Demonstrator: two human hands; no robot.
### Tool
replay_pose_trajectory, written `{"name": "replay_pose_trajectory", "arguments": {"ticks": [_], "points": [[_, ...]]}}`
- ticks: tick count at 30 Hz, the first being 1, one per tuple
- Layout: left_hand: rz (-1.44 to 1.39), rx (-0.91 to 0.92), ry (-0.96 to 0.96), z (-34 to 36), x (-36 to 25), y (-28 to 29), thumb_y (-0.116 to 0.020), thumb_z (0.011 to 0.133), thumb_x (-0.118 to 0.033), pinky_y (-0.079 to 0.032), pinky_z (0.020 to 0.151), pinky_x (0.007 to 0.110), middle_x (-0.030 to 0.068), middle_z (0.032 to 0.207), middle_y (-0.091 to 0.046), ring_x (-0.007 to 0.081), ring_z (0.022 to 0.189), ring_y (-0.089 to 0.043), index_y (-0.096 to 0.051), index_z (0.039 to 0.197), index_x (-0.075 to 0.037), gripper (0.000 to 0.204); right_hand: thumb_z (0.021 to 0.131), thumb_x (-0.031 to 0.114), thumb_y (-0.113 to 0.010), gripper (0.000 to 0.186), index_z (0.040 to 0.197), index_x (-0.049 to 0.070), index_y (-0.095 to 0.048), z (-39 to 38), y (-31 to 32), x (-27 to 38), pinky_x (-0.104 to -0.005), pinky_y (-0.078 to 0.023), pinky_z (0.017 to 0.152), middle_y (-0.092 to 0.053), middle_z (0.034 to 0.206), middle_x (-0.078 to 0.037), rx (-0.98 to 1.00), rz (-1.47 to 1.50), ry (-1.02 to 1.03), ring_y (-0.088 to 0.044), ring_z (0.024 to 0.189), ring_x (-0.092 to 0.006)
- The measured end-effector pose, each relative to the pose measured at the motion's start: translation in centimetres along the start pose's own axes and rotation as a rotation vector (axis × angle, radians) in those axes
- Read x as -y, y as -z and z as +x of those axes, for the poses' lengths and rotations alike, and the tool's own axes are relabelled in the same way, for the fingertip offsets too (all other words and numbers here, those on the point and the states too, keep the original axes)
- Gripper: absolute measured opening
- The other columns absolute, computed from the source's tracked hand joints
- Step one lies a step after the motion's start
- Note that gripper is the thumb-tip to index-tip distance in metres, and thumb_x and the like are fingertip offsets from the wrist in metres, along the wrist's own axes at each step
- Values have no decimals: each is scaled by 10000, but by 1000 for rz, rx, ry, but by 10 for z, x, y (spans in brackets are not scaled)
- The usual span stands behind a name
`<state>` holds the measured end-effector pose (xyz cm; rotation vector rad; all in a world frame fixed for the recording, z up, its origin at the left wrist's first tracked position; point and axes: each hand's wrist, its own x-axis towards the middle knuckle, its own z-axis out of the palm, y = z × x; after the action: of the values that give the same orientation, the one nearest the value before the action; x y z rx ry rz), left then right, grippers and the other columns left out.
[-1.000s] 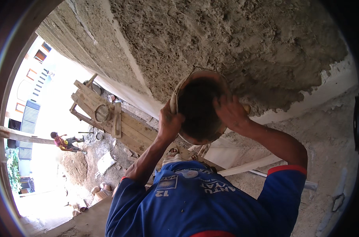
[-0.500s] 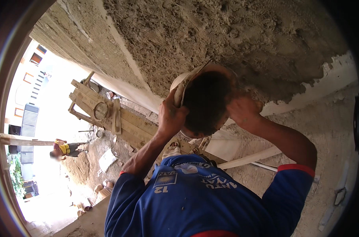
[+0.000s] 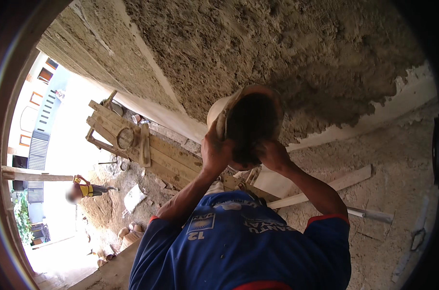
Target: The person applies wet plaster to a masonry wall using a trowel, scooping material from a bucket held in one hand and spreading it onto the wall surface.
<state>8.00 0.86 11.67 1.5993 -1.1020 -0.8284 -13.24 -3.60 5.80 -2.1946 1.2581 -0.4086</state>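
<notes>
A round bucket [image 3: 216,111] is tilted with its mouth toward me, close against a rough mortar-covered wall [image 3: 219,53]. My left hand [image 3: 216,151] is closed round the bucket's rim on its left side. At the lower right of the mouth, my right hand [image 3: 273,154] is closed, with its fingertips lost in the dark interior. Whatever it grips is hidden in shadow. Darker, wetter mortar [image 3: 333,99] covers the wall to the right of the bucket and ends in a ragged lower edge.
Below lies a plank platform [image 3: 169,153] with a round mortar-caked container [image 3: 127,138] on it. A loose board [image 3: 325,186] slants at the right. Far left, a person in a yellow top [image 3: 86,189] stands near a sand pile [image 3: 98,211] and a white sack [image 3: 134,198].
My right hand has moved left and down from beside the wall to the bucket's mouth. The bucket has shifted slightly, still held by my left hand. The distant person has changed posture.
</notes>
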Motion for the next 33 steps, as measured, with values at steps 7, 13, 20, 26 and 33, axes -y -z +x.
{"name": "replay_pose_trajectory", "arguments": {"ticks": [7,13,20,26,33], "points": [[-345,-23,1,7,-6,11,-578,658,-102,-500,753,347,145,892,-658,209,821,-612,-570,1125,58,493,817,301,-630,315,1073,118,-618,9,69,19,-461,-525,741,-671,870,-171,70,-296,-29,-645,829,-390],[-727,55,-49,10,-16,16,-552,672,-29,-455,899,306,99,1076,-606,197,1007,-568,-504,1238,49,574,781,354,-678,426,1100,77,-616,8,135,40,-455,-498,812,-657,962,-214,152,-245,26,-633,914,-393],[-671,26,-77,8,-13,32,-527,634,29,-518,797,297,102,1064,-635,197,934,-625,-518,1239,35,606,741,228,-751,407,1060,52,-569,12,246,130,-405,-501,738,-631,849,-156,99,-106,199,-638,796,-316],[-721,-33,-55,-5,-25,40,-546,642,9,-508,808,297,95,1050,-637,188,924,-613,-542,1192,35,551,765,205,-752,337,979,22,-568,-4,334,230,-348,-494,622,-629,769,-89,-18,-360,535,-607,639,-209],[-670,-139,-45,-15,-22,36,-538,593,13,-511,810,312,125,1062,-628,222,925,-616,-526,1201,46,609,799,303,-743,407,1051,-2,-647,-21,403,280,-263,-477,514,-623,696,-69,-93,-236,926,-568,524,-129]]}}
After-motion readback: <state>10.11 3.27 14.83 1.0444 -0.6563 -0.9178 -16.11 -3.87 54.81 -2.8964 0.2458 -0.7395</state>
